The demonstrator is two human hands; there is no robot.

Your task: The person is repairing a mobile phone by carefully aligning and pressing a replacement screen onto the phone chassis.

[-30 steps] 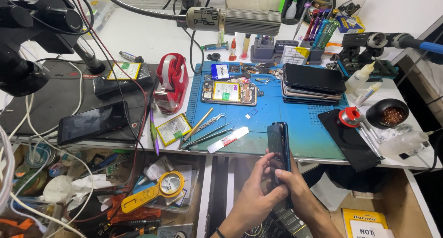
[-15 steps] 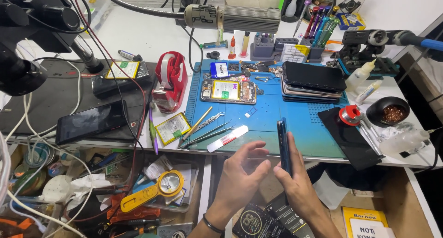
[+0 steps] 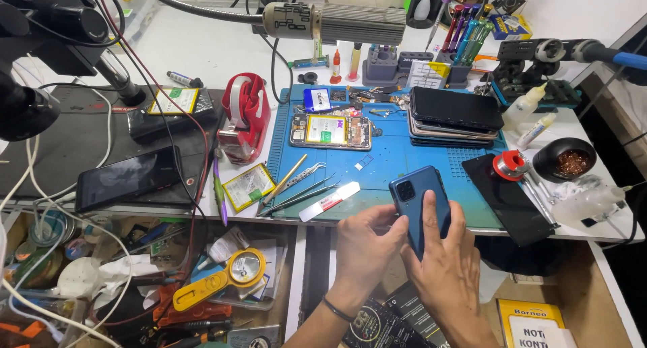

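Observation:
A dark blue phone [image 3: 419, 201] with its camera back facing me is held over the front edge of the blue work mat [image 3: 391, 169]. My left hand [image 3: 364, 250] grips its left edge with thumb and fingers. My right hand [image 3: 441, 267] lies over its lower right side, fingers spread across the back. An opened phone with its yellow battery showing [image 3: 330, 131] lies flat further back on the mat. Tweezers and thin metal tools [image 3: 296, 186] rest at the mat's front left.
A stack of phones [image 3: 455, 117] sits at the mat's back right. A red tape dispenser [image 3: 242, 117] stands left of the mat, with a black phone [image 3: 128, 178] further left. A round black dish [image 3: 573, 159] and squeeze bottles [image 3: 529, 112] are at the right. A cluttered drawer [image 3: 168, 280] is open below.
The phone has turned from edge-on to back-facing and moved up over the mat's edge. My left hand, open and apart half a second ago, has closed on the phone's left side.

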